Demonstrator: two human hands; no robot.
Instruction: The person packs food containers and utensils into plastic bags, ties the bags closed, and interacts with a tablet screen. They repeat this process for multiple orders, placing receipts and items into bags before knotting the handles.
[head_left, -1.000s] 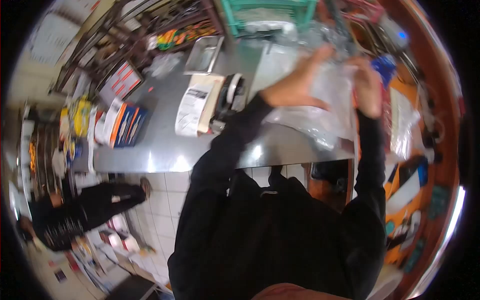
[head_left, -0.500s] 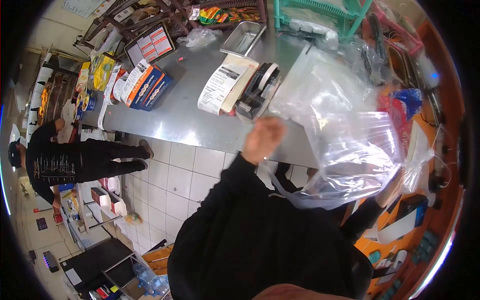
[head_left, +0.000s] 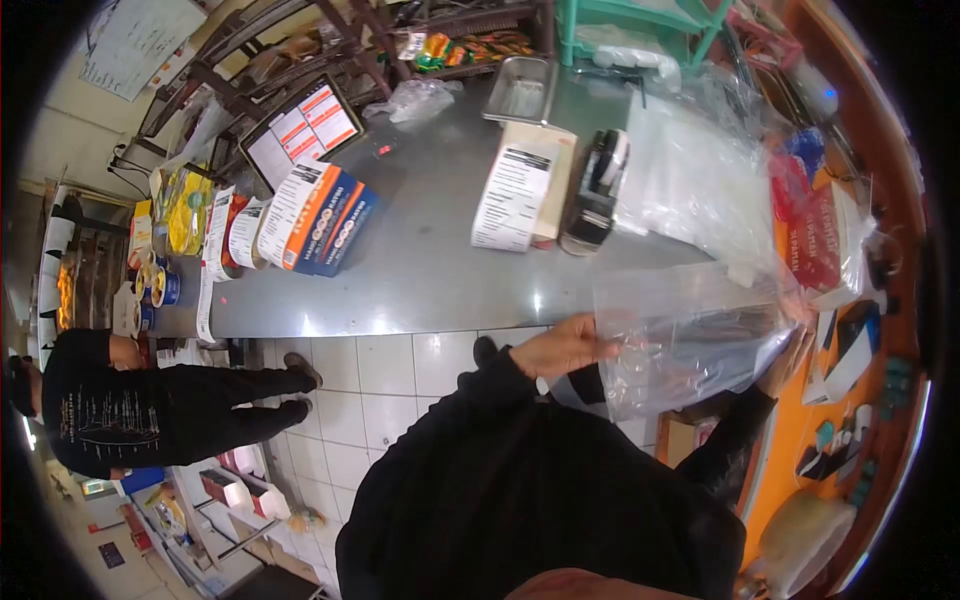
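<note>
A clear plastic bag (head_left: 685, 345) hangs stretched between my two hands, over the front edge of the metal counter. My left hand (head_left: 565, 348) pinches its left edge between thumb and fingers. At the bag's right end, my right hand (head_left: 787, 358) grips it, the fingers partly hidden by the plastic. Just beyond lies a pile of clear plastic bags (head_left: 690, 190) on the counter. A black tape dispenser (head_left: 596, 195) stands left of that pile. Beside the dispenser is a pale box with a printed receipt (head_left: 514, 195) on it.
Blue-and-orange boxes with receipts (head_left: 325, 225) and a tablet (head_left: 303, 130) stand on the counter's left. A metal tray (head_left: 520, 90) and green rack (head_left: 640, 40) sit at the back. A person in black (head_left: 130, 400) stands far left. An orange surface (head_left: 775, 480) lies to my right.
My left hand, empty and blurred before, has moved to the bag and taken hold of its left edge. The puffed-up bag is now flatter and drawn out between both hands. The view has shifted.
</note>
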